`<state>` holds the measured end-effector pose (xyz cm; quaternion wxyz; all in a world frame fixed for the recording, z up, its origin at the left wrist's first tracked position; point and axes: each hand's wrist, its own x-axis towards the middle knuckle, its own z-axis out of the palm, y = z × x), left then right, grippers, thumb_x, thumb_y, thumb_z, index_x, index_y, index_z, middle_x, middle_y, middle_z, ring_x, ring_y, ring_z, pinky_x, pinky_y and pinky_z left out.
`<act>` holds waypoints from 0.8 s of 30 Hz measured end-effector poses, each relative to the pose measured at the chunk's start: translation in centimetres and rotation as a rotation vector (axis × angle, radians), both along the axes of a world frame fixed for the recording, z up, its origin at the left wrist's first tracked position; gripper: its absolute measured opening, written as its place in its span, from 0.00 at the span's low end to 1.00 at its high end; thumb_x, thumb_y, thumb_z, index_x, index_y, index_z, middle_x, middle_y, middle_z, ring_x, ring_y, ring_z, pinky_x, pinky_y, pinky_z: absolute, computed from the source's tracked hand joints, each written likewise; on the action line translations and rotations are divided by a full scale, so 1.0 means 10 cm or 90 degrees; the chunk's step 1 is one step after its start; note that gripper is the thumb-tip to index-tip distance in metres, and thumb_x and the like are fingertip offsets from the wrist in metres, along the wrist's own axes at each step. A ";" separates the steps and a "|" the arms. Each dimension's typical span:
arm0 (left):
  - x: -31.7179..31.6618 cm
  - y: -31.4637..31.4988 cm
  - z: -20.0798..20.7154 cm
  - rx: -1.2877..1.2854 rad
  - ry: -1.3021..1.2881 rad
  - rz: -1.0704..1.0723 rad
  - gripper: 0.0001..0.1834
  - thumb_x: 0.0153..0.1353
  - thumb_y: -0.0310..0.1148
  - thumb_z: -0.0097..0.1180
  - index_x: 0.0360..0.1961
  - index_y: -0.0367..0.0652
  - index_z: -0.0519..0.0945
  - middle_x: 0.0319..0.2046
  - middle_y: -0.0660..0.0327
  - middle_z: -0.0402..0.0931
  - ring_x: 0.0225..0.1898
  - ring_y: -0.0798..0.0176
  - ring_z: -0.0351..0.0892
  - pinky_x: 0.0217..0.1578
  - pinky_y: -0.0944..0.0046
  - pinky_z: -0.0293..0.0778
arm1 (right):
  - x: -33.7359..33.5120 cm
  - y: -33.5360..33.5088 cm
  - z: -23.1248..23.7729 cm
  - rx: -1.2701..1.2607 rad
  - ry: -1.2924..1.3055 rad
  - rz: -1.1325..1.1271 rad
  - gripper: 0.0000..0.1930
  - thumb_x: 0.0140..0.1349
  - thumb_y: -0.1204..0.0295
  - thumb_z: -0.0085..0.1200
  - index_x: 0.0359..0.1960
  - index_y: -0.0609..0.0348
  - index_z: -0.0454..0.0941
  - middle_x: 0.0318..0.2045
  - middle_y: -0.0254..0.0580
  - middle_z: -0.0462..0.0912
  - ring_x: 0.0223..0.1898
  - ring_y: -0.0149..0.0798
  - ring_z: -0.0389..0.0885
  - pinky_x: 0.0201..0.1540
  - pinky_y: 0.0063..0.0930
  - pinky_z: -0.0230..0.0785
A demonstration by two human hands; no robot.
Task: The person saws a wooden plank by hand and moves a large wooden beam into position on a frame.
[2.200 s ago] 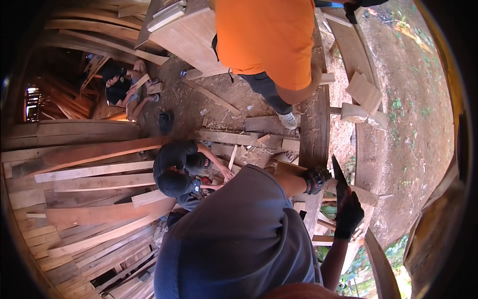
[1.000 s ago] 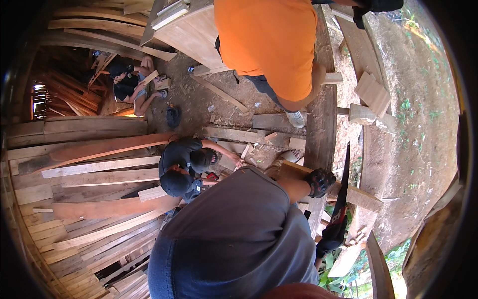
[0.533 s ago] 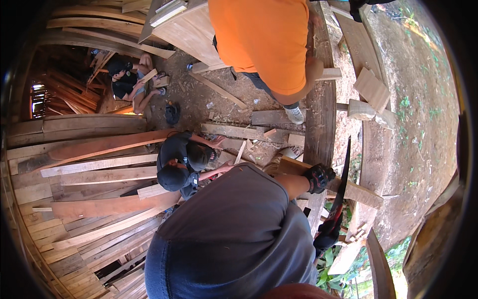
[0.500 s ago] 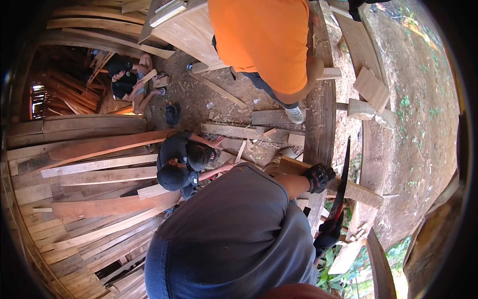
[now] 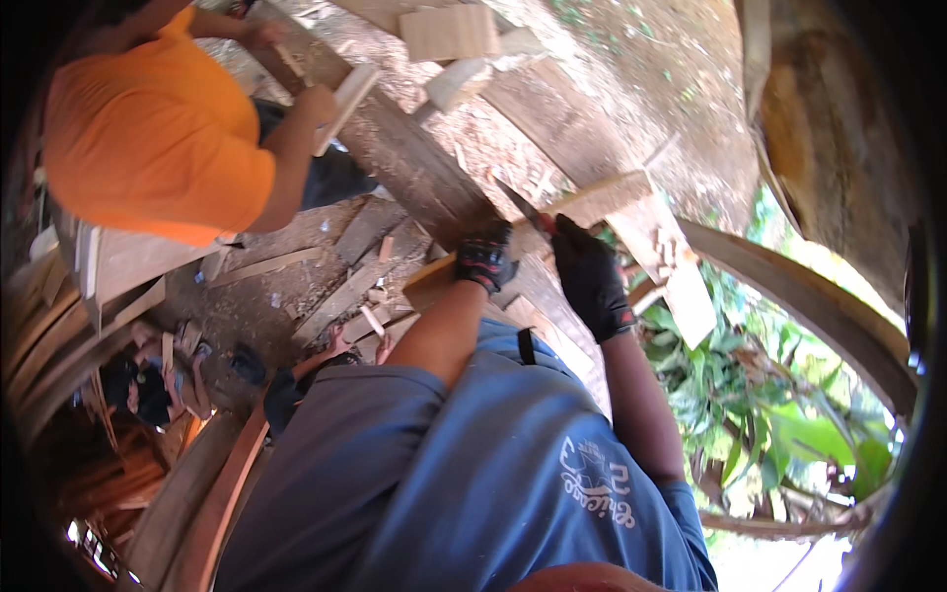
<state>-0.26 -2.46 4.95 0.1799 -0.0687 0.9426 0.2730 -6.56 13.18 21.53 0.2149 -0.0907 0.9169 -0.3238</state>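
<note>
My left hand [image 5: 485, 259], in a black and red glove, is closed on a light wooden board [image 5: 602, 200] and presses it against a thick dark beam [image 5: 414, 148]. My right hand [image 5: 589, 276], also gloved, is closed around the handle of a handsaw [image 5: 523, 205] with a dark blade and some red near the grip. The blade points away to the far left, at the far side of the board. Whether its teeth touch the wood, I cannot tell.
At the far left, a person in an orange shirt [image 5: 163, 138] holds a pale wood piece [image 5: 345, 107] by the beam. Wood offcuts [image 5: 340, 301] litter the ground. Another person [image 5: 148, 385] sits at lower left. Green plants [image 5: 779, 424] grow to the right.
The view has swung toward my right, shifting the scene leftward. My right hand and the saw have come up to the board; the left hand keeps its place on it.
</note>
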 end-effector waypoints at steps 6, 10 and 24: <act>-0.01 0.07 -0.15 -0.022 0.051 -0.045 0.30 0.60 0.51 0.70 0.58 0.47 0.80 0.50 0.48 0.85 0.52 0.42 0.87 0.54 0.42 0.81 | 0.48 0.50 -0.17 -0.017 0.136 -0.001 0.22 0.78 0.60 0.53 0.65 0.60 0.80 0.46 0.62 0.90 0.44 0.59 0.91 0.48 0.48 0.82; -0.03 0.02 -0.11 -0.032 0.024 -0.069 0.28 0.61 0.51 0.69 0.56 0.48 0.79 0.51 0.49 0.84 0.53 0.44 0.86 0.56 0.43 0.79 | 0.88 0.86 -0.38 -0.173 -0.128 -0.215 0.24 0.80 0.63 0.56 0.73 0.59 0.77 0.29 0.32 0.83 0.28 0.24 0.79 0.34 0.26 0.74; -0.04 0.04 -0.08 -0.047 -0.017 -0.048 0.30 0.59 0.52 0.69 0.57 0.46 0.81 0.50 0.50 0.84 0.53 0.43 0.85 0.56 0.44 0.80 | 1.12 1.05 -0.69 -0.238 -0.247 -0.435 0.20 0.79 0.62 0.58 0.64 0.62 0.84 0.37 0.38 0.90 0.36 0.29 0.88 0.44 0.27 0.80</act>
